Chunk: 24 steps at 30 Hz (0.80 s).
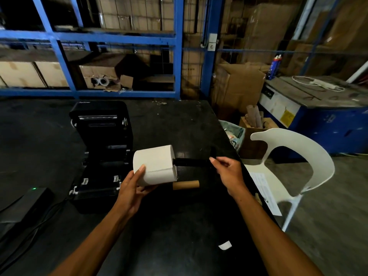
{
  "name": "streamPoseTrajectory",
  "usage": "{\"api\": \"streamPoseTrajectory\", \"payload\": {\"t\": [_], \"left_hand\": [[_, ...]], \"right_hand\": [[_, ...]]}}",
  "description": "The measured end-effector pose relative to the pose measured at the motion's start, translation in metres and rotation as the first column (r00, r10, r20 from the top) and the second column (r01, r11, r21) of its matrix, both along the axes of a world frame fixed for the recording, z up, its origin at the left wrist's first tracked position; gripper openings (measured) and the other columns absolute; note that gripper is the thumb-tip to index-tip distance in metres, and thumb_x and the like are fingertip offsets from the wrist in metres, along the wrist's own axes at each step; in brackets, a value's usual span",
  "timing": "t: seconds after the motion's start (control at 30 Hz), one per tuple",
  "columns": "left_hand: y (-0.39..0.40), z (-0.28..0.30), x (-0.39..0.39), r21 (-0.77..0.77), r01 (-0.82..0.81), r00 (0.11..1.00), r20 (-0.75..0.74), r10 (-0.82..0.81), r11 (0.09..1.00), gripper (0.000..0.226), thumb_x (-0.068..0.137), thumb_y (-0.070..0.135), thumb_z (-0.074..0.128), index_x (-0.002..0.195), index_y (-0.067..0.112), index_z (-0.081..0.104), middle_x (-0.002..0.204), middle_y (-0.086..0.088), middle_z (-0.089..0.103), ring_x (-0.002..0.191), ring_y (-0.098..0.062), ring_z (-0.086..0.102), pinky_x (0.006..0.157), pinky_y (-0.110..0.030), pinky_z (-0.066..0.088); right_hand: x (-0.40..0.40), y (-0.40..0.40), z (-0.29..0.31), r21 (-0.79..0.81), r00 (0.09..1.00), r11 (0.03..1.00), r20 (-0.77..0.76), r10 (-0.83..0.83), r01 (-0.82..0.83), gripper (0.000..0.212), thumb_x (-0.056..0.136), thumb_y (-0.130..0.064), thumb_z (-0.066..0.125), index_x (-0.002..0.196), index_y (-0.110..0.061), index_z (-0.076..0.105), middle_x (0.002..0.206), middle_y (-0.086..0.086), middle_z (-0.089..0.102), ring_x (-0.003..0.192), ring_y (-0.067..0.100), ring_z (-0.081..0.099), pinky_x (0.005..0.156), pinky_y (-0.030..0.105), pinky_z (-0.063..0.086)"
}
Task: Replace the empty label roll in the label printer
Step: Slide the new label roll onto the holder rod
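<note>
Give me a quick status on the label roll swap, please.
Left hand holds white label roll; right hand feeding black spindle in. Black printer open. Brown cardboard core on table, clear.

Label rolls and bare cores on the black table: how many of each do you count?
1 full label roll, in the left hand above the table; 1 bare cardboard core, lying beneath it. More may be hidden.
</note>
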<state>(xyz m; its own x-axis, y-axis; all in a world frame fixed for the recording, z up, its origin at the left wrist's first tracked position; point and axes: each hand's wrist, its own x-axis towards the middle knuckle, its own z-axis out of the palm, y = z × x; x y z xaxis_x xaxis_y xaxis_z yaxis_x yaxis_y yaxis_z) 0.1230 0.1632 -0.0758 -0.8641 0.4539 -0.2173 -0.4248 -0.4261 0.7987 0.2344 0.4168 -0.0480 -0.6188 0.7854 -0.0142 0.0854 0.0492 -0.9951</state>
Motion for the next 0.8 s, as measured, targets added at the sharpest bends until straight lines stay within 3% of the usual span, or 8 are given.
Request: {"api": "streamPoseTrajectory", "payload": {"t": [0.13, 0.3, 0.43, 0.6, 0.8], "left_hand": [[-0.001, 0.001, 0.0, 0.024, -0.003, 1.0, 0.026, 0.003, 1.0, 0.045, 0.073, 0.035, 0.071, 0.113, 0.018, 0.061, 0.124, -0.009, 0.062, 0.11, -0.03, 0.062, 0.07, -0.043, 0.059], [-0.002, 0.003, 0.003, 0.044, 0.001, 1.0, 0.011, -0.001, 0.999, 0.04, 0.075, 0.033, 0.068, 0.111, 0.018, 0.061, 0.12, -0.007, 0.064, 0.108, -0.029, 0.062, 0.067, -0.042, 0.059], [-0.005, 0.004, 0.005, 0.028, 0.002, 0.999, -0.043, 0.0, 1.0, 0.036, 0.075, 0.033, 0.068, 0.108, 0.022, 0.061, 0.114, -0.004, 0.067, 0.103, -0.026, 0.066, 0.068, -0.042, 0.059], [-0.006, 0.007, 0.004, -0.038, -0.066, 0.994, -0.085, 0.062, 0.997, 0.048, 0.068, 0.033, 0.074, 0.108, 0.014, 0.056, 0.113, -0.009, 0.063, 0.09, -0.02, 0.07, 0.06, -0.036, 0.059], [-0.008, 0.004, 0.003, -0.105, -0.056, 0.992, -0.119, 0.043, 0.993, 0.08, 0.054, 0.041, 0.084, 0.122, 0.013, 0.05, 0.119, -0.012, 0.057, 0.098, -0.026, 0.067, 0.064, -0.038, 0.06]], "right_hand": [[0.003, -0.002, 0.0, 0.058, 1.0, 0.998, -0.015, -0.022, 0.023, 0.024, 0.081, -0.017, 0.073, 0.101, -0.004, 0.07, 0.079, -0.002, 0.067, 0.07, -0.001, 0.06, 0.061, 0.007, 0.048], [0.004, -0.009, 0.006, 0.128, 0.997, 0.989, -0.025, -0.071, 0.074, 0.027, 0.081, -0.018, 0.074, 0.102, -0.002, 0.07, 0.088, 0.005, 0.069, 0.077, 0.009, 0.063, 0.071, 0.017, 0.046], [0.008, -0.015, 0.012, 0.196, 0.996, 0.977, -0.056, -0.072, 0.082, 0.022, 0.082, -0.021, 0.073, 0.1, -0.009, 0.071, 0.083, -0.005, 0.068, 0.073, -0.005, 0.059, 0.062, 0.007, 0.046], [0.009, -0.026, 0.021, 0.329, 0.988, 0.937, -0.132, -0.08, 0.12, 0.023, 0.082, -0.019, 0.072, 0.102, -0.008, 0.072, 0.093, -0.003, 0.068, 0.082, 0.002, 0.063, 0.074, 0.013, 0.049], [0.005, -0.03, 0.025, 0.398, 0.993, 0.91, -0.083, -0.089, 0.114, 0.025, 0.082, -0.022, 0.072, 0.103, -0.007, 0.072, 0.091, -0.004, 0.066, 0.085, 0.008, 0.062, 0.076, 0.019, 0.047]]}}
